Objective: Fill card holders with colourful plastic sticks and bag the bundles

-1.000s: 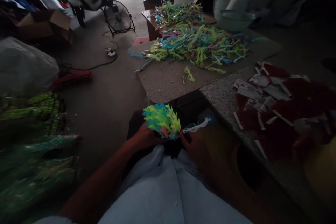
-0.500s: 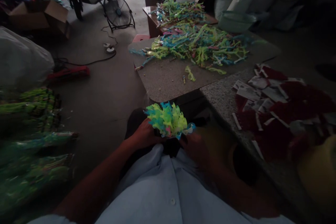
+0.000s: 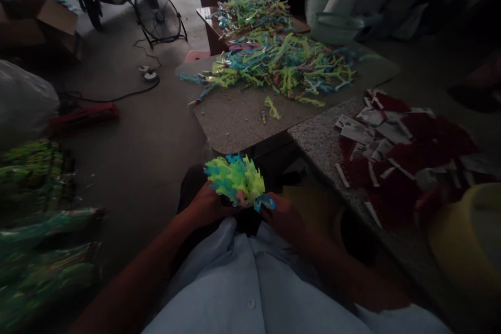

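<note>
Low in front of my body is a thick bunch of translucent yellow-green and blue plastic pieces (image 3: pixel 235 180), with a bit of pink at its lower edge. My left hand (image 3: pixel 208 203) is closed around the base of this bunch from the left; its fingertips are partly hidden. On the right side, my right hand (image 3: pixel 282 214) pinches a small blue plastic piece (image 3: pixel 266 201) that lies against the bunch. Similar pieces form a loose pile (image 3: pixel 285 65) on the table (image 3: pixel 235 125) ahead, where a single yellow-green piece (image 3: pixel 273 108) lies apart near the front.
A stone slab (image 3: pixel 317 138) to my right carries red-and-white packets (image 3: pixel 415 146). Beside it stands a yellow bucket (image 3: pixel 465 235). Bagged green goods (image 3: pixel 47 266) lie at left, past them a red object (image 3: pixel 86 116), a floor fan (image 3: pixel 159 16) and a cable.
The view has swung slightly right, so the scene sits further left. The blue piece at my right hand now shows closer against the bunch; my left hand keeps its hold.
</note>
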A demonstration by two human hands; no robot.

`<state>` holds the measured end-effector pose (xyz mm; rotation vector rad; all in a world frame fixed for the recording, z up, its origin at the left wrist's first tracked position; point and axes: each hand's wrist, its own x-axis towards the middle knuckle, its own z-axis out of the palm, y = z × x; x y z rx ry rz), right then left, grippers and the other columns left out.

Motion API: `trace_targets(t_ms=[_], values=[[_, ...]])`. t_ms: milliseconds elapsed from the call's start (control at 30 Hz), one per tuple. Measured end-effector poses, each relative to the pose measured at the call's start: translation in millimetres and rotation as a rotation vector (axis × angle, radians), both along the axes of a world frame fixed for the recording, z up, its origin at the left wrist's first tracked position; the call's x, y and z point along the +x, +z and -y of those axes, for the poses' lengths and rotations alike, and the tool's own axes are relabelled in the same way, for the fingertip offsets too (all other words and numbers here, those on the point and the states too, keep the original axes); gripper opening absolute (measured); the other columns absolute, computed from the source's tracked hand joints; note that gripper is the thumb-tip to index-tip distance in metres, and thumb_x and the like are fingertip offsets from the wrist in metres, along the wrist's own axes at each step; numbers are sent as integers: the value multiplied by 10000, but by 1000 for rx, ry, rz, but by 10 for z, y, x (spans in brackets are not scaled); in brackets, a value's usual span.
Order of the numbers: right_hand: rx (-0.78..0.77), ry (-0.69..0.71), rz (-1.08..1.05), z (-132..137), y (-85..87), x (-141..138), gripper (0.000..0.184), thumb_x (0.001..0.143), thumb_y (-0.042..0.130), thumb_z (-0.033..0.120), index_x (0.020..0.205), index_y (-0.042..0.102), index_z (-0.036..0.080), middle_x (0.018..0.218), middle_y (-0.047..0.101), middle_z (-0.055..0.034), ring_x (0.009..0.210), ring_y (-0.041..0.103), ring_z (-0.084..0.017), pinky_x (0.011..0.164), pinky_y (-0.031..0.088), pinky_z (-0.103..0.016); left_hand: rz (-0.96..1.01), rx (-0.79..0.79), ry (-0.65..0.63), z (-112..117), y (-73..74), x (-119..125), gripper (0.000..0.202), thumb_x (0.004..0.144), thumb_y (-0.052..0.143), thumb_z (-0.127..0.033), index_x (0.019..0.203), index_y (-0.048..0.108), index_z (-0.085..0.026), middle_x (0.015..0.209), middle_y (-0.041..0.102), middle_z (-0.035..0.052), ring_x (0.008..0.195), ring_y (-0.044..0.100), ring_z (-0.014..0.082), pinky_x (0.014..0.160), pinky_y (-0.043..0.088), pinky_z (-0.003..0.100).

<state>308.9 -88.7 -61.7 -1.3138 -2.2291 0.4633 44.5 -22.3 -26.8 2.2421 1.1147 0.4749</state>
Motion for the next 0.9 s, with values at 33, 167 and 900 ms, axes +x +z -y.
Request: trace_targets(t_ms=[33, 167, 900], values=[[2, 7, 13, -5, 1, 1, 191, 1036, 503, 247, 1157, 635, 180, 986, 701, -97, 888, 691, -215, 780, 535, -319, 8, -6, -5, -2, 0, 2, 408, 802, 794, -438, 1160, 745, -248, 1272, 730, 80, 1265, 627, 315, 1131, 468, 459], [9, 14, 75, -17, -12, 0, 214, 1041, 498, 244, 1185, 634, 161, 992, 708, -97, 893, 687, -204, 782, 515, -298, 17, -38, -8, -15, -6, 9, 392, 788, 799, -438, 1134, 754, -259, 1231, 751, 64, 1244, 639, 298, 1119, 476, 430], [-369, -141, 128, -136, 516, -103, 279, 955, 660, 268, 1214, 612, 175, 1156, 688, -101, 981, 685, -216, 806, 503, -297, -84, -29, -56, -57, -80, -67, 203, 838, 729, -397, 950, 741, -228, 1016, 775, 47, 1033, 698, 256, 977, 552, 358]])
